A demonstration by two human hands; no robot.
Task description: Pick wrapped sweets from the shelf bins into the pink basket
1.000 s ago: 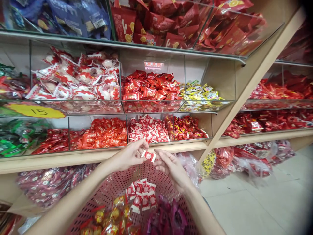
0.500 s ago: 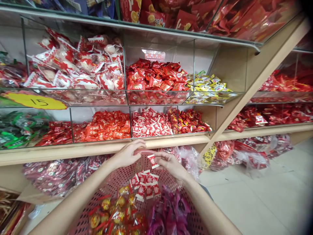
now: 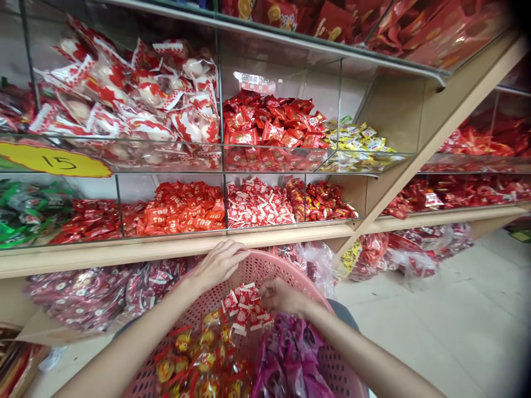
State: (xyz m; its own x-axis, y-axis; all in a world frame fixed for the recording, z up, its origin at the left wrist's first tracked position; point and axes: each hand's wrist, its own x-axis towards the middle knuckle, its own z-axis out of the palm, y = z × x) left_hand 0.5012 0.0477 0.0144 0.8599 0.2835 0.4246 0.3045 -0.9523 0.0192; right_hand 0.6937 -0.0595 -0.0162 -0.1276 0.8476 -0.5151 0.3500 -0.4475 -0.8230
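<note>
A pink perforated plastic basket (image 3: 290,265) stands below the shelf edge. My left hand (image 3: 222,261) is closed over its far rim. Inside the basket, my right hand (image 3: 282,296) has its fingers curled at the right side of a small pile of red-and-white wrapped candies (image 3: 241,305). Whether a candy is between those fingers is hidden. Nearer to me lie yellow, round treats in clear wrappers with red ends (image 3: 203,359) on the left. Purple-wrapped packets (image 3: 286,359) fill the right side.
Glass-fronted shelf bins hold red-and-white candies (image 3: 259,204), orange-red packets (image 3: 182,210) and larger red-and-white wrapped sweets (image 3: 141,110). A yellow price tag (image 3: 58,160) reads 15. Filled plastic bags (image 3: 83,298) sit under the wooden shelf edge (image 3: 166,249). Tiled floor (image 3: 435,320) lies right.
My right hand has moved from the far rim down into the basket, beside the candy pile. The candy it was pinching no longer shows in its fingers. My left hand stays at the rim.
</note>
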